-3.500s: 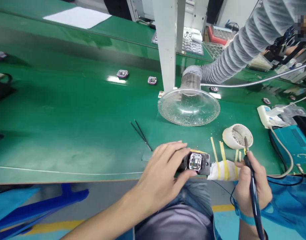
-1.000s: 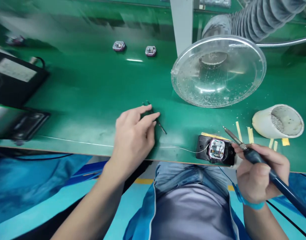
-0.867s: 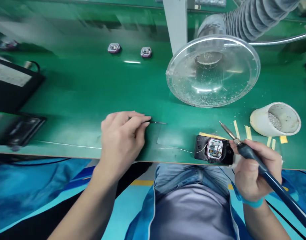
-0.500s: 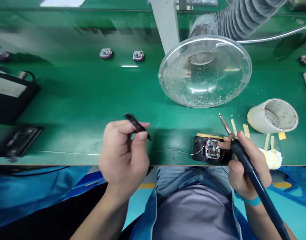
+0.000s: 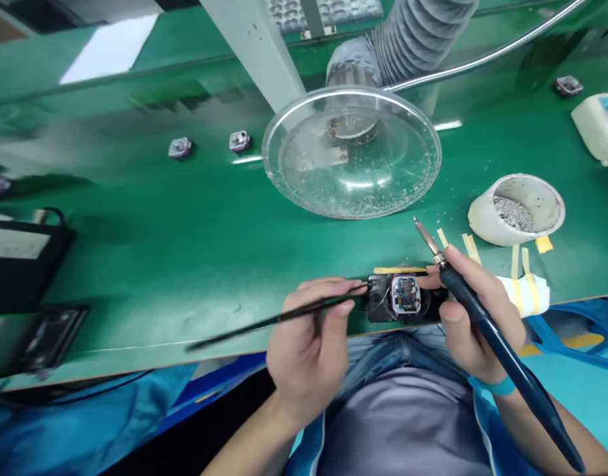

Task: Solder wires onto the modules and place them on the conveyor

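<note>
Tweezers point(image 5: 284, 316), black and slim, are pinched between thumb and fingers of my left hand point(image 5: 308, 350), their tips at the left end of a black fixture block point(image 5: 378, 311). A small square device point(image 5: 405, 295) with an exposed circuit board sits in that block. Beside the device a thin wire point(image 5: 383, 299) lies on the block. My right hand point(image 5: 482, 317) grips a dark blue soldering iron point(image 5: 482, 318), its metal tip pointing up and away over the table. One right finger reaches to the block beside the device.
A clear fume hood point(image 5: 353, 198) on a grey hose point(image 5: 407, 53) hangs behind the block. At right stands a white cup point(image 5: 482, 215) with metal bits, near a white pad point(image 5: 536, 297) with yellow strips. Similar devices point(image 5: 239, 140) sit farther back; a black box point(image 5: 16, 271) is at left.
My left hand has moved right to the block, and the tweezers now point right toward it. The right hand still holds the soldering iron near the device. The camera view has shifted and tilted.
</note>
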### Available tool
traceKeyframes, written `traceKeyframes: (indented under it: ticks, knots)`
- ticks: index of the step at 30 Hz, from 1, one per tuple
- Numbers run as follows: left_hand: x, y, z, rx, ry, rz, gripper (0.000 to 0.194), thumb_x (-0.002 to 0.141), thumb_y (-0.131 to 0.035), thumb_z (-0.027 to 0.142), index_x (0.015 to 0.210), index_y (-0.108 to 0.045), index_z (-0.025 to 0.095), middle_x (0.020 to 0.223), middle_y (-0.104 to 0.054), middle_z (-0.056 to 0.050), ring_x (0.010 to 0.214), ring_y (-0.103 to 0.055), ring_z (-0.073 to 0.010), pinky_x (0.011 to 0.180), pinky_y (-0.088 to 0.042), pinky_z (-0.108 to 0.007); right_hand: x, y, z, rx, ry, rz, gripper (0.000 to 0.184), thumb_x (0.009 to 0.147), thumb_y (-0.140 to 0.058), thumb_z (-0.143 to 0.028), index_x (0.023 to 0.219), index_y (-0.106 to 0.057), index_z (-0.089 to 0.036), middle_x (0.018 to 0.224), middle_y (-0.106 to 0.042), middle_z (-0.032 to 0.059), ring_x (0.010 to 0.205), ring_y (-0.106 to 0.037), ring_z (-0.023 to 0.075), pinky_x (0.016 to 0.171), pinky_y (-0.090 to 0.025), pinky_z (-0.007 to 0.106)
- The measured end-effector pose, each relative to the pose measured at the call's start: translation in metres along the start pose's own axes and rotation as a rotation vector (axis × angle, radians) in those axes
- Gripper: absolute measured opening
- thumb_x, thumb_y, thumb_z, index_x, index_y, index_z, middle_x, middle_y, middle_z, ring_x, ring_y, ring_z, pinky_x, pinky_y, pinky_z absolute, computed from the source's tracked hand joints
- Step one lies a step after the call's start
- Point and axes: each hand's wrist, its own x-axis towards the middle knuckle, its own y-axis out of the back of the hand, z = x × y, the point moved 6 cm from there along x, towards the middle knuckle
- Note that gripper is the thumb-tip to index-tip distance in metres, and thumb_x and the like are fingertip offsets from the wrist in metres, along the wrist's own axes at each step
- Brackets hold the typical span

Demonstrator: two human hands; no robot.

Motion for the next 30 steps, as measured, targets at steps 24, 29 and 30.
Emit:
traceKeyframes:
  ticks: [24, 29, 30]
  knots:
    - [-0.005, -0.035, 0.006, 0.111, -0.192, -0.041, 0.016, 0.116, -0.068, 0.013, 0.124, -0.074, 0.025, 0.111, -0.088, -0.004, 0.102, -0.087, -0.0221, 0.103, -0.070, -0.045, 0.005, -0.001, -0.002, 0.121, 0.055, 0.009, 0.055, 0.121, -0.068, -0.042, 0.172, -0.061, -0.022, 0.120, -0.087, 0.0115, 0.107, -0.083, 0.0266, 0.097, -0.074, 0.040]
    - [-0.005, -0.035, 0.006, 0.082, -0.195, -0.049, 0.018, 0.115, -0.068, 0.011, 0.125, -0.074, 0.024, 0.112, -0.088, -0.004, 0.104, -0.087, -0.0212, 0.105, -0.068, -0.043, 0.004, -0.002, -0.001, 0.116, 0.047, -0.003, 0.055, 0.122, -0.067, -0.042, 0.172, -0.061, -0.023, 0.120, -0.087, 0.0106, 0.108, -0.084, 0.0268, 0.098, -0.074, 0.040]
    - [-0.005, -0.035, 0.007, 0.088, -0.201, -0.048, 0.017, 0.115, -0.068, 0.011, 0.124, -0.074, 0.024, 0.111, -0.088, -0.003, 0.103, -0.087, -0.0208, 0.105, -0.068, -0.043, 0.004, -0.001, -0.001, 0.115, 0.050, -0.003, 0.055, 0.121, -0.068, -0.042, 0.172, -0.061, -0.022, 0.120, -0.087, 0.0108, 0.109, -0.084, 0.0269, 0.097, -0.074, 0.040]
